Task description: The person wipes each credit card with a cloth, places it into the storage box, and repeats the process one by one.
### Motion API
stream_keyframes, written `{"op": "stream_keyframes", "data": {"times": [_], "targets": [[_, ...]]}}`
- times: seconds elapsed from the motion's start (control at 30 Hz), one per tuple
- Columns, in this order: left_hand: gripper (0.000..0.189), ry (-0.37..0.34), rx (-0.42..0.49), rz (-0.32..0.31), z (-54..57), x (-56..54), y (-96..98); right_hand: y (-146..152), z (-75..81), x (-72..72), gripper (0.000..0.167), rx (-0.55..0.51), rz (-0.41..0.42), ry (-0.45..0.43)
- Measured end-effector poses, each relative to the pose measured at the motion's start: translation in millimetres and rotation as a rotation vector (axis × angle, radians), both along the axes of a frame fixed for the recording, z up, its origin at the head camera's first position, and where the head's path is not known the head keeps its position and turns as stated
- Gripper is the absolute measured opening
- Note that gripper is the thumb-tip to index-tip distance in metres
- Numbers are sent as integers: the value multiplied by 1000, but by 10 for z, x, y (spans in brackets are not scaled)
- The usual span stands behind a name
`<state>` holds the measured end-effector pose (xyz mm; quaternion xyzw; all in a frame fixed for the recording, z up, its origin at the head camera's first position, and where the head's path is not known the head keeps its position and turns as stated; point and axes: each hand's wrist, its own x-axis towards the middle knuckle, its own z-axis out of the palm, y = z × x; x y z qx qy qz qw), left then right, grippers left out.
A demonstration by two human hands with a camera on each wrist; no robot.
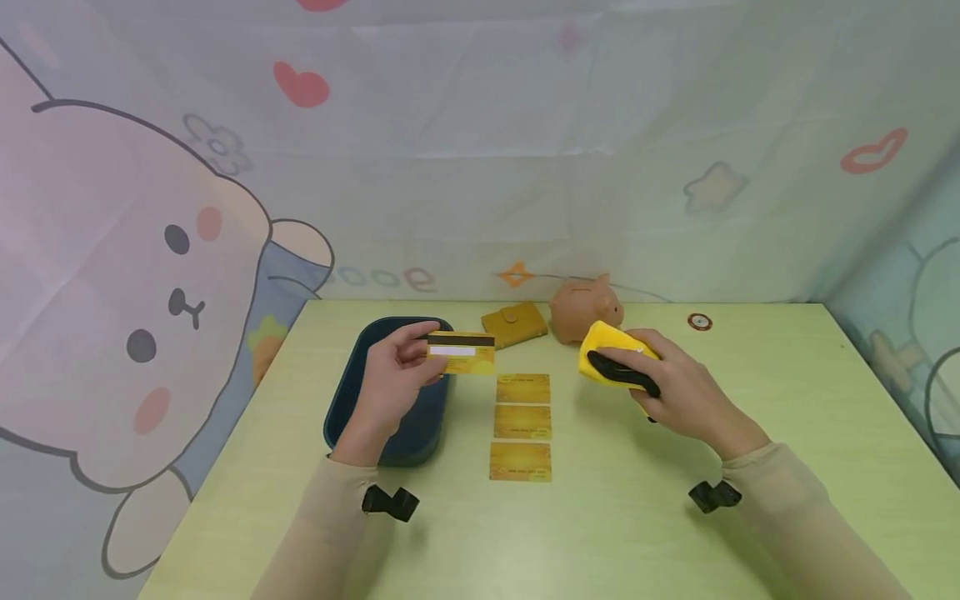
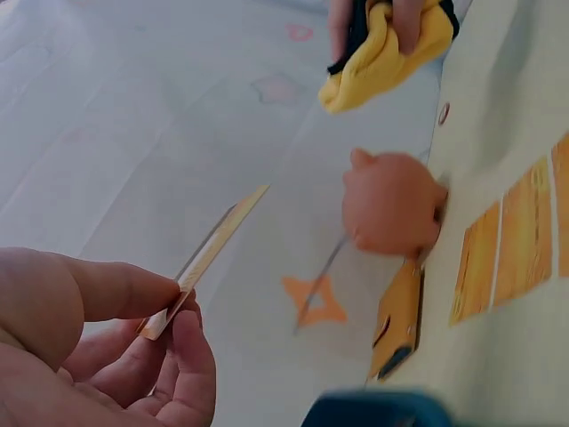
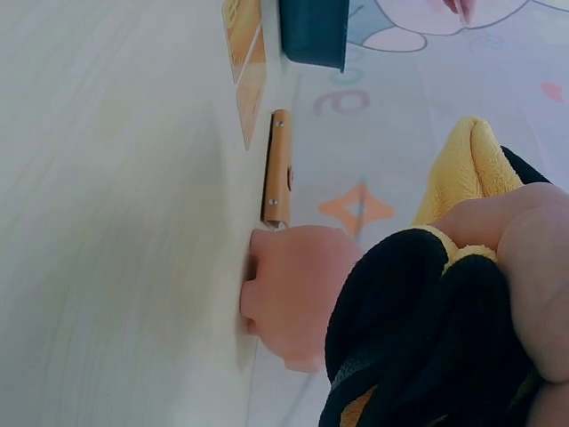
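Observation:
My left hand [image 1: 392, 375] pinches a yellow bank card [image 1: 480, 357] between thumb and fingers, raised over the table beside the blue bin. Its back, with a dark stripe and a white strip, faces the head camera; the left wrist view catches it nearly edge-on. Bunched in my right hand [image 1: 686, 387] is a soft folded cloth [image 1: 596, 350], yellow with black parts, also held up off the table. Between the hands, three yellow cards [image 1: 522, 422] lie flat in a column. In the right wrist view the black side of the cloth [image 3: 418, 329] bulges out under the fingers.
A dark blue bin [image 1: 420, 450] stands under my left hand. Behind the cards are a mustard card wallet [image 1: 517, 323] and a pink piggy bank [image 1: 573, 312]. A small red-rimmed round disc [image 1: 700, 322] lies at the back right. A printed curtain [image 1: 525, 167] hangs behind the table.

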<state>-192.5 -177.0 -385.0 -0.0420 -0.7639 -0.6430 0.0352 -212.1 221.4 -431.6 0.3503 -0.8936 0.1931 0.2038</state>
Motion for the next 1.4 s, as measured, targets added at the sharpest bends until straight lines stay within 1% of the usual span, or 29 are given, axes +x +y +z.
{"op": "stream_keyframes", "data": {"times": [0.13, 0.23, 0.3, 0.4, 0.53, 0.67, 0.73, 0.83, 0.97, 1.07, 1.13, 1.27, 1.33, 1.4], "targets": [[53, -17, -66, 12, 43, -37, -242, 2, -8, 3, 79, -3, 3, -1], [54, -28, -102, 2, 46, -69, -412, 3, -14, 3, 79, -4, 2, -2], [56, -32, -129, -6, 33, -82, -511, 5, -17, 3, 79, -6, 1, -1], [58, -52, -157, -13, -18, -93, -631, 9, -20, 3, 79, -7, 3, 0], [61, -71, -173, 5, -74, -110, -737, 18, -19, 1, 80, -8, 1, 1], [59, -73, -209, 26, -113, -140, -799, 22, -28, -3, 79, -7, -6, -1], [57, -94, -248, 22, -129, -152, -819, 20, -40, -3, 80, -4, -9, -6], [55, -136, -313, -15, -149, -167, -842, 15, -59, -1, 81, 1, -9, -13], [52, -182, -389, -85, -186, -200, -870, 8, -74, 2, 81, -1, -4, -19], [51, -218, -432, -110, -219, -233, -881, 6, -80, 5, 80, -1, -2, -23], [51, -236, -484, -109, -236, -260, -884, 8, -84, 7, 80, 0, -1, -22], [54, -257, -625, -97, -259, -312, -873, 12, -86, 11, 79, 1, -1, -19], [56, -256, -700, -96, -263, -325, -858, 14, -84, 13, 79, 0, -2, -21], [57, -254, -754, -95, -268, -331, -845, 14, -82, 17, 78, 0, -3, -24]]}}
